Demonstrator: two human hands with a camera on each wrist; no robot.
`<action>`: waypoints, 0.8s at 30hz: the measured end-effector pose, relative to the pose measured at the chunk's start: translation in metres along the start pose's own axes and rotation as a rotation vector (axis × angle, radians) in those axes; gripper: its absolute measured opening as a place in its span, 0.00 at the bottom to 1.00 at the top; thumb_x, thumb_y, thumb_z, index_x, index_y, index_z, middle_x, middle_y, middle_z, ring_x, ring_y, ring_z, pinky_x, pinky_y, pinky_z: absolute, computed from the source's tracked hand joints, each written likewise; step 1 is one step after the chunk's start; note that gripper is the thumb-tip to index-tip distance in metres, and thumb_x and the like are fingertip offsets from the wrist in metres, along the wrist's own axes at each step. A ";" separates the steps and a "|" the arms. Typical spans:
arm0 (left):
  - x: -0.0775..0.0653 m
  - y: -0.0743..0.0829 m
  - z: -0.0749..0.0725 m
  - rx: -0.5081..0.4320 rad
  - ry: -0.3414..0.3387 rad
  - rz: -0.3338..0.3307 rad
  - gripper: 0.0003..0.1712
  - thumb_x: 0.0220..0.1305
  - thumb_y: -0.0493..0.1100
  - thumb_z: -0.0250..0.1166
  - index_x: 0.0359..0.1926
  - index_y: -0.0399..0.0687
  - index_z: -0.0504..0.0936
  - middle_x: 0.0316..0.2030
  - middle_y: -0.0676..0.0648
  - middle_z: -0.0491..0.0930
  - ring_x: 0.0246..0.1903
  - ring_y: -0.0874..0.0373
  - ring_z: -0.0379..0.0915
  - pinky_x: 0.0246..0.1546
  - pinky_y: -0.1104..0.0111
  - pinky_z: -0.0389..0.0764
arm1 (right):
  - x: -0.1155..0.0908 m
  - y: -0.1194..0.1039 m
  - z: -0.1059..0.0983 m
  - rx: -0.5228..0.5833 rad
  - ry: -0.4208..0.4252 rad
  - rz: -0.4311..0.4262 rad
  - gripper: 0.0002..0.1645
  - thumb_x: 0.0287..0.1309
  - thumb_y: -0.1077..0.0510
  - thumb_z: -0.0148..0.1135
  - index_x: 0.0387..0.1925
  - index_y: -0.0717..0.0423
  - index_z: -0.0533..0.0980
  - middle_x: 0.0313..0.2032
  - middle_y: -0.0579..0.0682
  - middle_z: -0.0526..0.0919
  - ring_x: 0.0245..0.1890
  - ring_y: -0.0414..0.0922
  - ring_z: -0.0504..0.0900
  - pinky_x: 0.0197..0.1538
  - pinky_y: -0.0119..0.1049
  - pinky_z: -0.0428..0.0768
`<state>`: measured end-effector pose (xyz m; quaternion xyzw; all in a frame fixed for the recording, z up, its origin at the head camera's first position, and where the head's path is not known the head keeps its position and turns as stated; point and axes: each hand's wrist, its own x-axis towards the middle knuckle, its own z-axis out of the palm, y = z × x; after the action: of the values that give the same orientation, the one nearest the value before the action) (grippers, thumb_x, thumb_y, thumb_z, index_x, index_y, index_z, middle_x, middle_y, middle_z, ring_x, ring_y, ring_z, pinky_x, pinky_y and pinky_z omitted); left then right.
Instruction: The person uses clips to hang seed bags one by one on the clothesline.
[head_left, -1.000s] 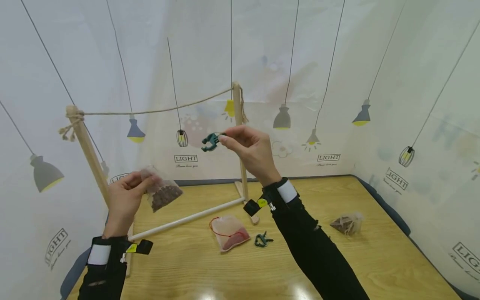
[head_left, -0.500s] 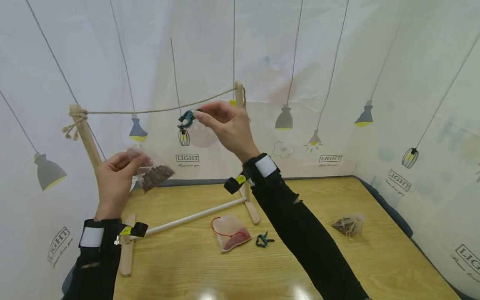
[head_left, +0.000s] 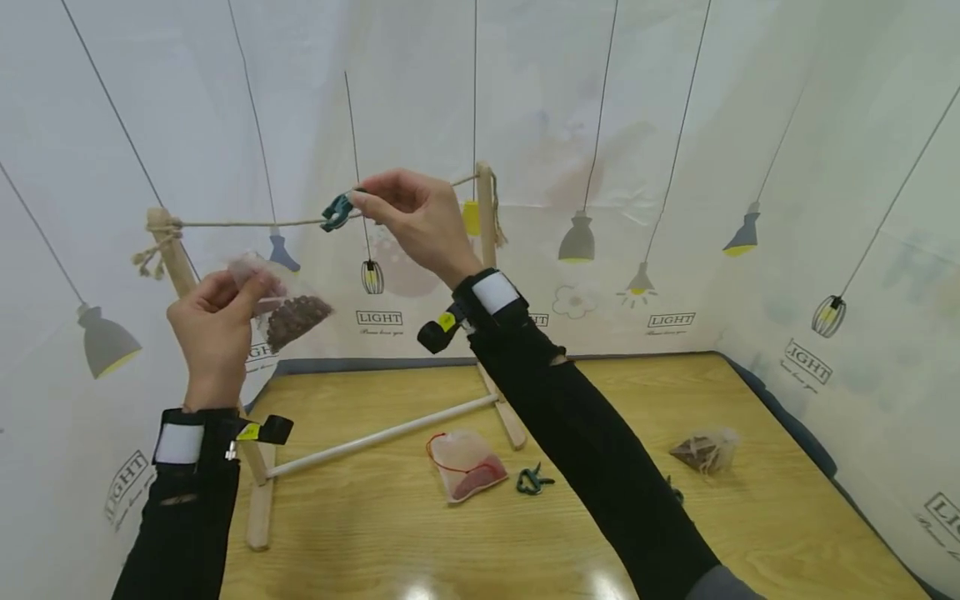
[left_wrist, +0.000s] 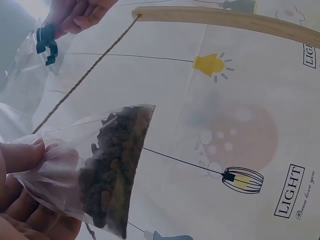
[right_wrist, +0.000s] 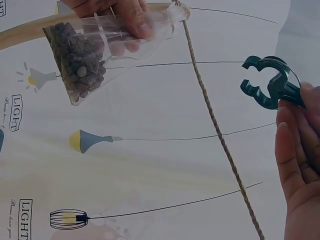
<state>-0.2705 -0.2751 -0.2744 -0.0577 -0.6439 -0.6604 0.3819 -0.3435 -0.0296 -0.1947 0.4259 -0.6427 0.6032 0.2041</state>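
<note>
My left hand [head_left: 217,325] pinches the top of a clear sachet [head_left: 296,321] with dark brown bits in its lower part. It is held up below the left part of a rope [head_left: 247,223] strung between two wooden posts. With thumb and fingers my right hand [head_left: 420,221] pinches the handles of a dark green spring clip [head_left: 339,210], which overlaps the rope in the head view. The right wrist view shows the clip [right_wrist: 272,82] with its jaws spread and apart from the rope [right_wrist: 220,135]. In the left wrist view the sachet [left_wrist: 112,170] hangs tilted.
On the table [head_left: 360,517] lie a pouch with a red cord [head_left: 468,467], a second green clip [head_left: 534,480] and another filled sachet [head_left: 705,452]. Another green piece [head_left: 677,492] shows partly behind the right sleeve. A white bar [head_left: 382,436] joins the frame's posts low down.
My right hand has moved left and up, bringing the green clip to the rope's height. My left hand has raised the sachet up and to the left.
</note>
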 end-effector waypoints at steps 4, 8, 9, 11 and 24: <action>0.004 0.005 -0.001 -0.033 0.028 0.020 0.15 0.60 0.40 0.76 0.46 0.36 0.88 0.33 0.51 0.90 0.32 0.61 0.87 0.36 0.75 0.88 | 0.012 -0.002 0.012 -0.008 -0.042 -0.012 0.11 0.67 0.61 0.67 0.46 0.64 0.84 0.42 0.59 0.89 0.40 0.50 0.88 0.46 0.32 0.86; 0.009 0.009 0.000 -0.039 0.050 0.045 0.15 0.59 0.40 0.76 0.46 0.36 0.88 0.33 0.51 0.90 0.32 0.61 0.86 0.36 0.75 0.87 | 0.025 -0.006 0.023 -0.043 -0.075 0.021 0.10 0.67 0.59 0.68 0.46 0.61 0.84 0.43 0.56 0.89 0.39 0.43 0.87 0.46 0.30 0.84; 0.010 0.009 0.000 -0.035 0.055 0.054 0.15 0.59 0.40 0.76 0.46 0.36 0.88 0.33 0.51 0.90 0.32 0.61 0.86 0.37 0.76 0.87 | 0.028 -0.007 0.026 -0.053 -0.081 0.037 0.10 0.67 0.59 0.68 0.46 0.60 0.84 0.43 0.54 0.89 0.39 0.41 0.87 0.45 0.29 0.84; 0.012 0.010 0.000 -0.022 0.068 0.065 0.15 0.59 0.41 0.76 0.46 0.37 0.89 0.33 0.52 0.90 0.32 0.61 0.86 0.37 0.76 0.87 | 0.033 -0.008 0.031 -0.070 -0.091 0.063 0.10 0.67 0.58 0.68 0.46 0.59 0.84 0.43 0.53 0.89 0.39 0.40 0.87 0.46 0.28 0.83; 0.018 0.015 0.009 0.049 0.116 0.042 0.17 0.59 0.44 0.76 0.48 0.43 0.89 0.34 0.56 0.90 0.34 0.64 0.86 0.38 0.78 0.87 | 0.057 -0.014 0.052 -0.164 -0.230 0.115 0.11 0.69 0.54 0.66 0.48 0.55 0.84 0.42 0.48 0.89 0.41 0.37 0.86 0.48 0.23 0.82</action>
<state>-0.2780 -0.2733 -0.2508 -0.0233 -0.6354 -0.6385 0.4337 -0.3509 -0.0949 -0.1523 0.4365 -0.7323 0.5067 0.1282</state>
